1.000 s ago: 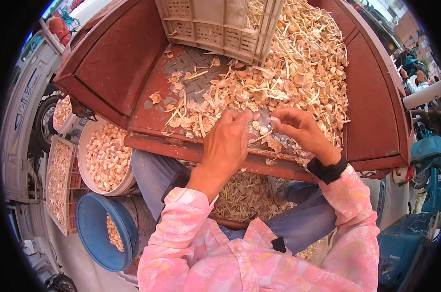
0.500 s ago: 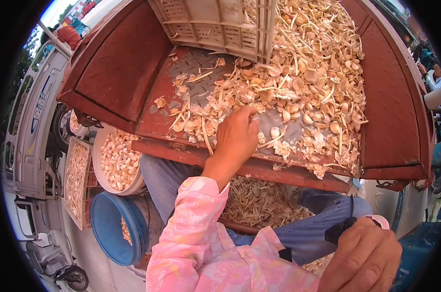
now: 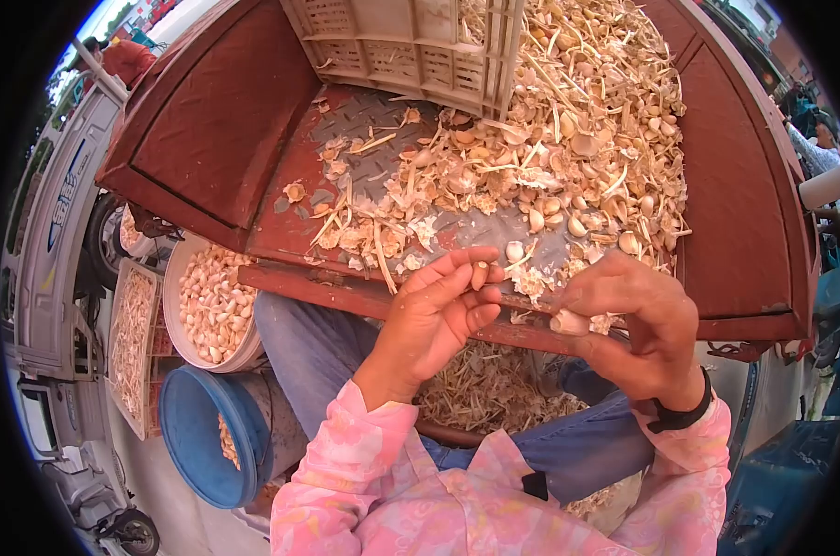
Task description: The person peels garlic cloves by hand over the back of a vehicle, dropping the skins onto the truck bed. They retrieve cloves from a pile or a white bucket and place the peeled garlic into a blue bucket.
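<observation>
Since the earlier frame, has raised the right hand (image 3: 637, 320) from beside the knee to the front edge of the red cargo bed (image 3: 207, 130), and has drawn the left hand (image 3: 438, 310) back from the husks and turned it palm upward. Grips a small clove (image 3: 479, 275) between left thumb and fingers, with the other fingers loosely curled. Grips a pale piece (image 3: 569, 322) between right thumb and forefinger; appears to be garlic, partly covered. Holds both hands apart, near the bed's edge. Wears a black band (image 3: 685, 410) on the right wrist. Note beyond the hands: a white clove (image 3: 514, 251) on the bed floor, a heap of garlic and husks (image 3: 614, 139) behind, touching a tilted plastic crate (image 3: 397, 46). Note at left: a white bucket (image 3: 171, 301) of cloves, just beside a blue bucket (image 3: 188, 435) with some cloves inside. Note more husks (image 3: 494, 389) between the legs.
</observation>
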`<state>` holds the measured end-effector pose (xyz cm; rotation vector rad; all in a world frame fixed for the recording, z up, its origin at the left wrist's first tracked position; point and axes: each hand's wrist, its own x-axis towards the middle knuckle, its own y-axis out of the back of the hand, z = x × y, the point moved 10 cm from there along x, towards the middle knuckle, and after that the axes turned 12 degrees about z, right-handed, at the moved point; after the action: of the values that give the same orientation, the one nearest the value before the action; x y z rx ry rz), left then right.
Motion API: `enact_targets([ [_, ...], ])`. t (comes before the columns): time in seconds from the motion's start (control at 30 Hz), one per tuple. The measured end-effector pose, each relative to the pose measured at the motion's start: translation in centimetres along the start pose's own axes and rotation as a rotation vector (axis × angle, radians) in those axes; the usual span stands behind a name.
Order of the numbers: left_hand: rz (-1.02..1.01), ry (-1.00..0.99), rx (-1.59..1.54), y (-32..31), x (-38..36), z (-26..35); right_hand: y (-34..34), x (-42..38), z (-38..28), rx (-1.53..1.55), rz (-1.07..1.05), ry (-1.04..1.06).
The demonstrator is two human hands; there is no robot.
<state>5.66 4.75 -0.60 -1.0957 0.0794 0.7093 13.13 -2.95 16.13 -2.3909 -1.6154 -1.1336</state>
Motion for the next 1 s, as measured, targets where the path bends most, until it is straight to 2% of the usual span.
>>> enact_targets([
  [0.07,0.063,0.16,-0.073,-1.2,-0.3,-2.6,-2.8,-0.9,2.1,-0.271,-0.151,0.074],
  [0.17,-0.189,0.294,-0.526,-1.1,0.1,-6.1,-4.6,-1.9,5.6,-0.265,-0.21,-0.088],
  [0.2,0.046,0.327,-0.359,0.7,0.5,-6.7,-3.1,-0.9,6.4,-0.327,-0.071,-0.031],
  [0.23,0.094,0.27,-0.336,1.4,0.2,-5.1,-1.8,-0.6,8.7,-0.485,-0.039,-0.146],
  [0.27,0.146,0.211,-0.31,2.5,-0.5,-3.1,-1.9,-0.1,9.8,-0.55,-0.089,-0.147],
  [0.3,0.218,0.059,-0.239,3.0,-1.8,0.6,-2.2,0.1,10.9,-0.611,-0.136,-0.146],
  [0.37,0.292,-0.361,-0.099,5.2,-5.6,9.6,-3.6,-0.5,12.6,-0.643,-0.191,-0.162],
  [0.4,0.396,-0.591,0.039,7.8,-8.1,14.1,-4.1,-0.8,13.2,-0.662,-0.214,-0.171],
  [0.43,0.582,-0.779,0.152,11.1,-10.8,18.0,-4.4,-1.2,13.8,-0.682,-0.239,-0.193],
  [0.5,0.771,-0.92,0.356,18.4,-14.9,23.7,-4.8,-1.6,14.6,-0.723,-0.298,-0.227],
  [0.57,1.012,-0.804,0.495,24.0,-15.5,25.0,-4.8,-1.4,14.2,-0.656,-0.284,-0.235],
  [0.6,1.129,-0.743,0.565,25.6,-15.8,25.0,-4.8,-1.3,14.0,-0.622,-0.275,-0.237],
  [0.67,1.155,-0.917,1.083,23.9,-16.3,25.6,-4.1,-1.8,14.6,-0.47,-0.206,-0.357],
  [0.7,1.144,-0.996,1.343,22.4,-16.0,25.4,-3.7,-2.1,14.9,-0.398,-0.172,-0.416],
  [0.73,1.048,-1.108,1.241,19.3,-16.0,24.4,-3.7,-2.6,15.3,-0.283,-0.127,-0.496],
  [0.8,0.823,-0.95,0.949,11.6,-13.5,19.0,-4.0,-3.7,15.9,-0.047,-0.038,-0.65],
  [0.9,0.305,-0.543,0.702,2.0,-6.6,7.8,-5.4,-2.2,11.1,0.015,-0.032,-0.463],
  [0.97,0.143,-0.35,0.503,0.6,-3.0,2.7,-5.5,-2.3,9.7,0.033,-0.031,-0.362],
  [1.0,0.126,-0.331,0.471,0.4,-2.2,1.9,-5.4,-2.2,9.3,0.041,-0.03,-0.312],
])
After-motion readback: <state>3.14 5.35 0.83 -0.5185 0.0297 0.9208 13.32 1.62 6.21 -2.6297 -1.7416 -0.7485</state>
